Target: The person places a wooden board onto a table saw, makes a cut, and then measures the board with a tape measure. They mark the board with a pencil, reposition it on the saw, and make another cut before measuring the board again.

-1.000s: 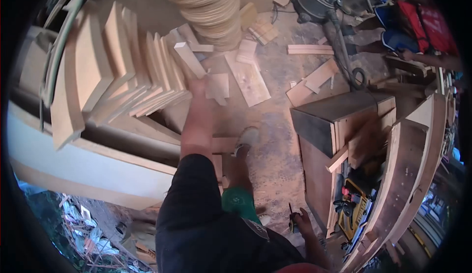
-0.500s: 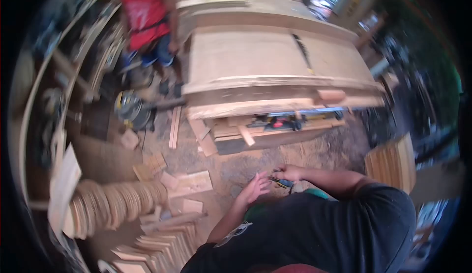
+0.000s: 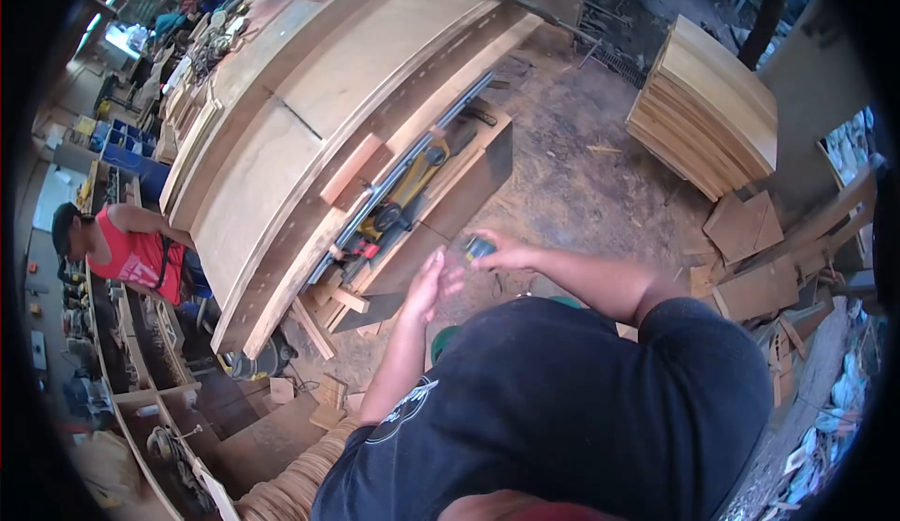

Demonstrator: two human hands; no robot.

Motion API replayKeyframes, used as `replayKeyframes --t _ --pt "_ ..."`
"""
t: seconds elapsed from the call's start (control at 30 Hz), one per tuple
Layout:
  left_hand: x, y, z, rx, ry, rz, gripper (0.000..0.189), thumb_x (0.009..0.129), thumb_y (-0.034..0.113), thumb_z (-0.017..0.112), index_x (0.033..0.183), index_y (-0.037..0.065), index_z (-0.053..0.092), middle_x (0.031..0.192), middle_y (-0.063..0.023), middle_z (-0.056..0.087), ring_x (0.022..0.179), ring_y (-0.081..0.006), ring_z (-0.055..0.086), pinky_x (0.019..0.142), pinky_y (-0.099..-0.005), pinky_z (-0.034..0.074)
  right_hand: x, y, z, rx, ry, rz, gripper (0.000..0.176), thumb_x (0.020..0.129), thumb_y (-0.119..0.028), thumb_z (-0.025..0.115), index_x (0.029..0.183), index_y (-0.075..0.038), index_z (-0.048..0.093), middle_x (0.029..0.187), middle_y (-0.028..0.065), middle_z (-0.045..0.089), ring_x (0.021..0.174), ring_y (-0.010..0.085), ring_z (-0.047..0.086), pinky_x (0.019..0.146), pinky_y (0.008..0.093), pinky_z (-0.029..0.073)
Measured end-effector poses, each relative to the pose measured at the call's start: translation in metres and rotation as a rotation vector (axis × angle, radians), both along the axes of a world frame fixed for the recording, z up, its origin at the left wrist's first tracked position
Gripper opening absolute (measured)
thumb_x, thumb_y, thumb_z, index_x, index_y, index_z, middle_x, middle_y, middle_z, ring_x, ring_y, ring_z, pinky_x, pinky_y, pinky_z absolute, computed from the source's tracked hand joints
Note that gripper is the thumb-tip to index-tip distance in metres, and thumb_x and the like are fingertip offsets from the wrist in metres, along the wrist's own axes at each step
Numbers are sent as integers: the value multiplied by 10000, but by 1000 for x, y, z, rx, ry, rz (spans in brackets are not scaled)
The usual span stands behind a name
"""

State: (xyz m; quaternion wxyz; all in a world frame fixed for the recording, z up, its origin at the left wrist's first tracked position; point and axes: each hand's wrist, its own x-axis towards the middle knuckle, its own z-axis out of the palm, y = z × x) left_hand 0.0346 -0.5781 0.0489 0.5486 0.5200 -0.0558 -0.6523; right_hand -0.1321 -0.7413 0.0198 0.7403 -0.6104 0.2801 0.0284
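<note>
My right hand (image 3: 502,256) is closed around a small yellow and black tool (image 3: 480,247), possibly a tape measure, held out in front of my chest. My left hand (image 3: 428,286) hovers just beside it with fingers spread and nothing in it; the two hands are not quite touching. Both are above the sawdust-covered floor (image 3: 572,193), close to the near edge of a long wooden workbench (image 3: 309,118). My black shirt fills the lower part of the view.
A metal rail with a yellow and red tool (image 3: 389,211) runs along the bench edge. Stacked plywood panels (image 3: 708,113) stand at the upper right, offcuts (image 3: 745,226) beneath them. A person in a red top (image 3: 131,254) works at left. Round wooden discs (image 3: 291,483) lie at the bottom.
My view has swung round from the board stacks to the workbench. My left hand came back from the boards and now sits beside my right hand, which rose with the tool.
</note>
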Motion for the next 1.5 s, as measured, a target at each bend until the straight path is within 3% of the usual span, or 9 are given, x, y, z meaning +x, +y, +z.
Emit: replayKeyframes --t 0.2,0.4,0.47,0.5,0.8,1.03,1.3,1.4,1.5 --pt "50 -59 87 -233 -924 99 395 959 185 628 1306 14 545 1241 -101 607 1104 -199 625 953 -315 489 26 -137 -95 270 203 -484 665 794 -372 800 1320 -77 520 1096 88 662 934 181 645 723 346 546" --pt "124 -130 132 -288 -1455 189 322 902 83 610 1212 -5 599 1229 -165 607 1170 -261 572 1012 -368 443 128 -270 -159 -140 227 -585 961 771 -472 788 1470 -8 319 1278 211 596 1157 348 596 942 428 500" --pt "149 -170 138 -291 -1735 51 314 855 81 639 1158 2 616 1250 -209 582 1204 -356 535 1051 -436 396 158 -311 -187 -335 339 -502 482 795 -343 780 1138 -30 650 1102 149 688 951 260 674 833 379 540" --pt "163 -188 133 -299 -1836 -11 323 854 85 640 1164 -1 611 1299 -228 546 1227 -380 509 1053 -447 391 207 -334 -230 -521 559 -542 798 795 -364 741 1405 27 408 1269 259 595 1174 368 589 1013 408 465" --pt "182 -240 139 -176 -1766 -500 596 924 359 601 1356 -30 469 1415 -253 454 1330 -419 416 1087 -517 333 266 -406 -246 -571 628 -439 666 811 -311 693 1360 -10 469 1273 239 589 1194 381 562 1021 423 450" --pt "206 -223 122 -282 -1432 -416 676 895 325 638 1409 -24 372 1453 -286 348 1364 -394 355 1142 -476 254 260 -408 -233 -687 458 -454 570 824 -270 655 1326 -39 516 1276 224 585 1210 391 541 1028 435 438" --pt "232 -216 97 -131 -1260 -331 750 893 357 666 1444 -26 330 1413 -251 393 1318 -326 396 1122 -419 290 16 -323 -165 -668 427 -466 634 864 -391 664 1397 -92 494 1375 206 526 1271 363 494 1089 455 386" --pt "181 -286 131 62 -1163 -183 683 944 322 614 1455 -22 318 1415 -190 438 1322 -299 413 1104 -428 317 -122 -289 -142 -484 851 -981 586 853 -373 670 1336 -66 545 1270 225 598 1197 382 558 1048 444 428" --pt "146 -363 144 -504 -1427 -186 627 961 328 573 1438 -7 343 1466 -196 394 1361 -338 386 1097 -461 328 -285 -303 -173 -502 1097 -1349 584 855 -356 664 1297 4 543 1282 285 561 1190 415 545 1026 451 433"
